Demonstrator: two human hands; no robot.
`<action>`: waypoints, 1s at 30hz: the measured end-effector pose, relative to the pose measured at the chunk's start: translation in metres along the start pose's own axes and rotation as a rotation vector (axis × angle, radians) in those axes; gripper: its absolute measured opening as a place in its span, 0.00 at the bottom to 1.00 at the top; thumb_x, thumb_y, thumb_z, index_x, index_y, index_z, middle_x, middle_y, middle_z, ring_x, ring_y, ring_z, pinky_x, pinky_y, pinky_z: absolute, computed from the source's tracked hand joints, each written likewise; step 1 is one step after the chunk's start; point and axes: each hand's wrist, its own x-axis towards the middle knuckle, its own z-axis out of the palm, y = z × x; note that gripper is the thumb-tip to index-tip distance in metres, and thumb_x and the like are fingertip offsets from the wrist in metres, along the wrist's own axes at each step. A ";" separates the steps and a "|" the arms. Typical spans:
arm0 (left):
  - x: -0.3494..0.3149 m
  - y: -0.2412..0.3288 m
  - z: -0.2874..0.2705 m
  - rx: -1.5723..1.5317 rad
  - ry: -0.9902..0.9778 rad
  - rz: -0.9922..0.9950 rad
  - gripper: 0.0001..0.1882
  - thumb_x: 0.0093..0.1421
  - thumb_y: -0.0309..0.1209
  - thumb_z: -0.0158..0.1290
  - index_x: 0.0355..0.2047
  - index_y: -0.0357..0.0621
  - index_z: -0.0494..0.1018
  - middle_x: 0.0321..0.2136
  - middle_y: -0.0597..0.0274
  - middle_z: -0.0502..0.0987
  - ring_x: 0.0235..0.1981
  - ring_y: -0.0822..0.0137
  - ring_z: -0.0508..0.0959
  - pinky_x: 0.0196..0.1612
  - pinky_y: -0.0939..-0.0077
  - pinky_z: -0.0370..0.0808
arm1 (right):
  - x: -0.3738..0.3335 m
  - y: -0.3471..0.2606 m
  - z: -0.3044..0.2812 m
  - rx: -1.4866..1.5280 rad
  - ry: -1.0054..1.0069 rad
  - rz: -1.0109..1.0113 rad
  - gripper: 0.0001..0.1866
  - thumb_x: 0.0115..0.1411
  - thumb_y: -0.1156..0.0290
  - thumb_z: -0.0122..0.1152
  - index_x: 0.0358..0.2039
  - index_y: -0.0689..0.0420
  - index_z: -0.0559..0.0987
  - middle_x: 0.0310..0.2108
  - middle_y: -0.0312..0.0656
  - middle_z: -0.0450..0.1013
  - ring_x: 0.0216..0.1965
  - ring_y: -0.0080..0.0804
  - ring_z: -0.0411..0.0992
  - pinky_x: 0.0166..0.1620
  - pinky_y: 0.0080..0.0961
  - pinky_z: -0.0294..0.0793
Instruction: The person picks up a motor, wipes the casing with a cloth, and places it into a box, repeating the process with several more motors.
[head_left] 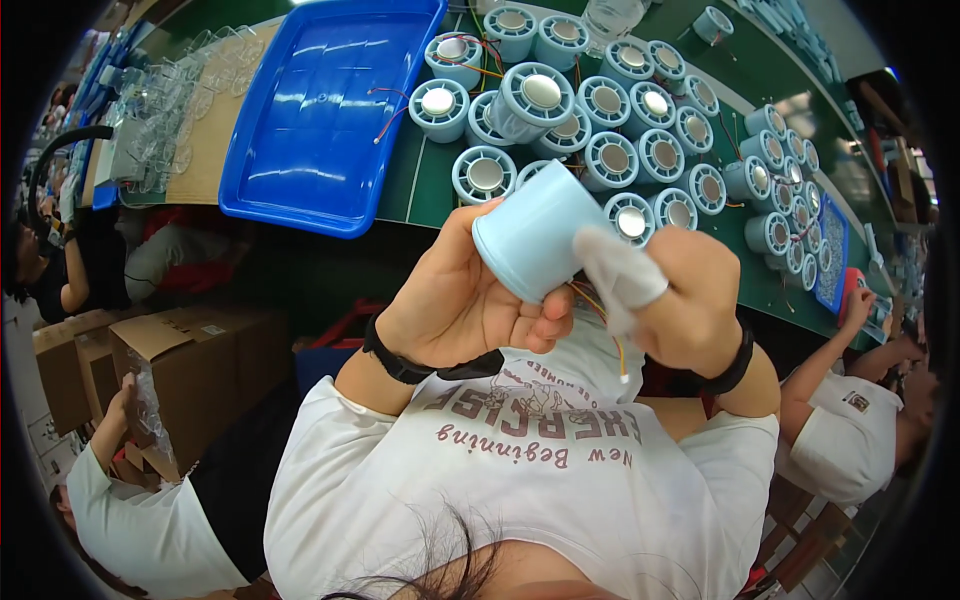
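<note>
My left hand (455, 295) is closed round a light blue plastic cylinder housing (540, 230), tilted, its smooth side toward me. Thin coloured wires with a small white plug (624, 378) hang below it. My right hand (690, 300) has its fingers curled, and a white cloth (615, 270) covers the fingertips against the housing's right side. That cloth is blurred, so how it is gripped is not fully visible. Just beyond stand several like housings (487, 175), each with a ribbed rim and a round silver centre.
A blue tray (310, 120) lies at the left on the green table (410, 180). Further left are clear plastic parts (150, 120) on cardboard. More housings (770, 235) stand at the right, by a blue bin (832, 255). Cardboard boxes (210, 370) and co-workers (850, 430) are at the sides.
</note>
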 end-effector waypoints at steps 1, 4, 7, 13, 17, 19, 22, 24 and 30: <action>0.000 0.000 -0.001 0.012 -0.034 -0.006 0.37 0.67 0.57 0.28 0.54 0.32 0.64 0.35 0.44 0.76 0.33 0.53 0.78 0.38 0.63 0.77 | 0.001 0.008 0.008 -0.067 0.075 0.120 0.08 0.59 0.74 0.55 0.34 0.68 0.76 0.23 0.47 0.70 0.20 0.38 0.68 0.25 0.29 0.64; -0.011 0.002 -0.001 0.037 -0.118 -0.034 0.38 0.66 0.58 0.27 0.54 0.32 0.63 0.36 0.44 0.76 0.33 0.53 0.78 0.37 0.62 0.77 | 0.006 0.040 -0.006 -0.064 0.234 0.567 0.08 0.56 0.70 0.59 0.28 0.63 0.77 0.21 0.42 0.68 0.18 0.36 0.64 0.23 0.29 0.62; -0.029 0.009 0.011 0.535 0.087 0.430 0.33 0.66 0.52 0.38 0.57 0.34 0.61 0.40 0.45 0.74 0.38 0.55 0.77 0.39 0.63 0.78 | 0.005 0.066 -0.038 0.033 0.346 0.709 0.12 0.57 0.67 0.60 0.25 0.63 0.76 0.19 0.41 0.68 0.20 0.29 0.66 0.25 0.26 0.64; -0.052 0.059 0.007 1.608 0.755 1.320 0.32 0.57 0.32 0.58 0.60 0.38 0.60 0.45 0.54 0.69 0.45 0.59 0.75 0.44 0.69 0.75 | 0.020 0.148 -0.104 -0.259 0.493 0.738 0.11 0.56 0.68 0.61 0.25 0.63 0.75 0.19 0.33 0.68 0.22 0.17 0.63 0.26 0.18 0.61; -0.057 0.112 -0.007 2.097 1.351 1.279 0.32 0.57 0.33 0.59 0.60 0.38 0.61 0.42 0.54 0.69 0.44 0.60 0.74 0.44 0.68 0.74 | 0.008 0.273 -0.122 -0.355 0.338 0.691 0.15 0.53 0.71 0.57 0.41 0.62 0.70 0.23 0.36 0.73 0.28 0.27 0.74 0.33 0.23 0.70; -0.056 0.136 -0.024 2.249 1.464 1.020 0.32 0.57 0.34 0.59 0.60 0.38 0.62 0.43 0.52 0.68 0.44 0.59 0.74 0.43 0.67 0.73 | 0.007 0.330 -0.111 -0.198 0.253 0.913 0.22 0.52 0.73 0.55 0.48 0.63 0.66 0.29 0.43 0.77 0.33 0.37 0.78 0.38 0.28 0.73; -0.052 0.149 -0.033 2.286 1.572 0.856 0.32 0.57 0.35 0.59 0.60 0.38 0.63 0.45 0.50 0.67 0.44 0.57 0.74 0.44 0.66 0.73 | 0.021 0.389 -0.077 -0.408 -0.017 1.026 0.31 0.53 0.66 0.58 0.56 0.65 0.63 0.44 0.57 0.75 0.46 0.49 0.75 0.48 0.38 0.73; -0.048 0.152 -0.034 2.238 1.623 0.764 0.32 0.57 0.36 0.59 0.60 0.39 0.63 0.48 0.48 0.66 0.45 0.55 0.73 0.46 0.65 0.72 | 0.022 0.420 -0.056 -0.503 -0.170 0.896 0.42 0.50 0.56 0.65 0.60 0.64 0.62 0.49 0.56 0.73 0.49 0.47 0.73 0.52 0.35 0.71; -0.025 0.107 -0.002 2.307 1.475 1.331 0.29 0.59 0.36 0.57 0.58 0.37 0.65 0.52 0.47 0.65 0.48 0.56 0.72 0.51 0.66 0.70 | 0.007 0.475 -0.018 -0.470 -0.323 1.158 0.46 0.41 0.41 0.69 0.54 0.64 0.71 0.48 0.56 0.73 0.50 0.47 0.72 0.53 0.33 0.71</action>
